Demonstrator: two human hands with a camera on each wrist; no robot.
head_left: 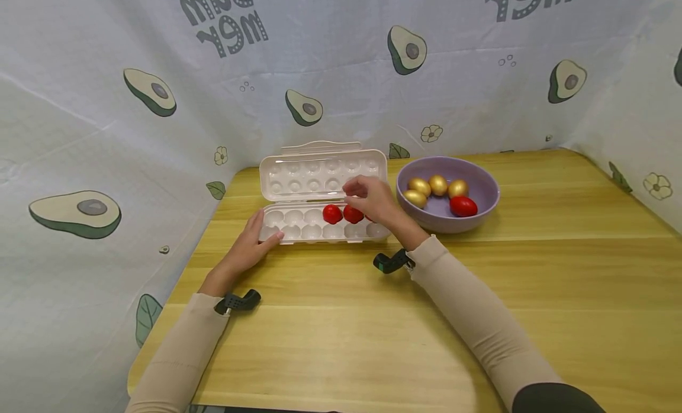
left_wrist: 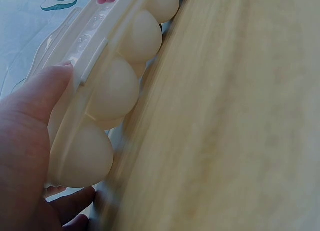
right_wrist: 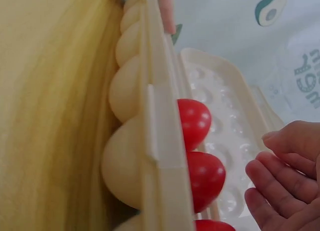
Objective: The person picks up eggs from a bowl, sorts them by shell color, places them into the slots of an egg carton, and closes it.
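A pale plastic egg carton (head_left: pixel 311 231) lies with its lid (head_left: pixel 277 191) tipped back. Three red eggs (head_left: pixel 333 214) sit in its back row toward the right, the rightmost partly hidden behind the right hand. My left hand (head_left: pixel 247 247) grips the carton's left end; in the left wrist view the thumb (left_wrist: pixel 47 88) is on the front rim and the fingers curl round the end, low by the cups. Over the right part of the carton hovers my right hand (head_left: pixel 373 199), its fingers loosely bent with nothing in them, beside the red eggs (right_wrist: pixel 206 178) in the right wrist view.
Right of the carton stands a purple bowl (head_left: pixel 453 225) with several gold eggs (head_left: pixel 438 185) and one red egg (head_left: pixel 463 206) in it. Both rest on a wooden table (head_left: pixel 330 336). A white avocado-print cloth (head_left: pixel 351 99) hangs behind and along the sides.
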